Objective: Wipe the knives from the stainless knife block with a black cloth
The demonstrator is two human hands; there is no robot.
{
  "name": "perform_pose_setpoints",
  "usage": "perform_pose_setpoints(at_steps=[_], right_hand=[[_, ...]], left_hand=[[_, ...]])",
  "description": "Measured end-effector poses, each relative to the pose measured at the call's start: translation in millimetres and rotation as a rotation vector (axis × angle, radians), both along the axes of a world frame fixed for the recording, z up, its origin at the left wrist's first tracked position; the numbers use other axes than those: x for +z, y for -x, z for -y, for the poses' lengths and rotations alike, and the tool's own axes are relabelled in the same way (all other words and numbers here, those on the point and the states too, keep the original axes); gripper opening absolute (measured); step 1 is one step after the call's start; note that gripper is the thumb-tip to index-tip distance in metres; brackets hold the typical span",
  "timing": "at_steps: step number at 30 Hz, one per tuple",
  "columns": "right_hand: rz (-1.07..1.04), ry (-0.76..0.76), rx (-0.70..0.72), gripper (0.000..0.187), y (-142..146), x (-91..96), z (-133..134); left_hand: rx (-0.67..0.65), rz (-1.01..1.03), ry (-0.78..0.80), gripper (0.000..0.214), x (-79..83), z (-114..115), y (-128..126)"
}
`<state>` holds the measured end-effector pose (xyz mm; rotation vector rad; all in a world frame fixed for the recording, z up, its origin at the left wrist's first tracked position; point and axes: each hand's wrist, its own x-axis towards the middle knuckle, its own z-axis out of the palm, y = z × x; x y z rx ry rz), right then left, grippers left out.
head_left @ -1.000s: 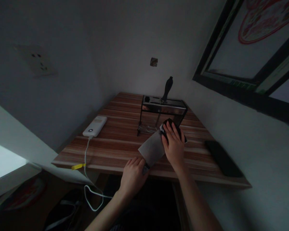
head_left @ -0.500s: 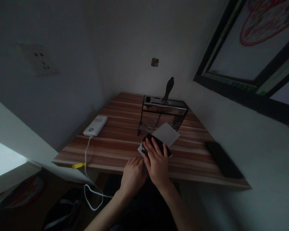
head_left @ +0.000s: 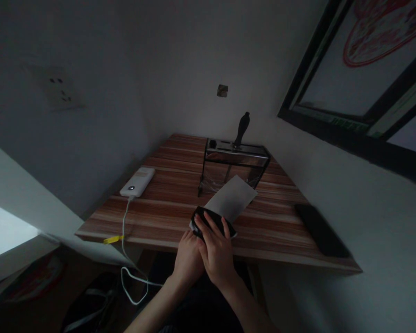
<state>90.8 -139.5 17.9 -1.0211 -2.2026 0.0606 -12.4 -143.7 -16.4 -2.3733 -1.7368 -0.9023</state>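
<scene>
My right hand (head_left: 215,252) lies over a black, flat-topped block with rounded corners (head_left: 211,216), its fingers spread across the top and the thumb toward the left. I cannot tell what kind of thing the block is. Beneath it, a pale sheet (head_left: 234,196) stretches away toward the back right. My left hand (head_left: 188,255) is closed at the table's front edge, touching or almost touching my right hand. Its fingertips are hidden, so what it grips does not show.
On the wooden table (head_left: 166,206) stands a clear-sided box with a black-handled lever (head_left: 241,129). A white power bank (head_left: 137,181) with a cable lies left, near a yellow tag (head_left: 113,239). A dark phone-like slab (head_left: 321,230) lies right. Walls close in behind.
My right hand and the black block have slid toward me and left along the pale sheet, uncovering more of it. My left hand has barely moved.
</scene>
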Motion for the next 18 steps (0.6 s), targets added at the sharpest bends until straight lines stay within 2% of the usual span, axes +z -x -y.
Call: perform_pose_setpoints(at_steps=[7,18], right_hand=[[0.059,-0.021,-0.002,0.045,-4.9,3.5,-2.4],[0.188,-0.068,-0.118,0.041,-23.7,12.4,-25.4]], left_hand=[[-0.002,-0.003,-0.006,0.026,0.2,0.5,-0.1],[0.026,0.015,0.181,0.016,17.0,5.0,-2.7]])
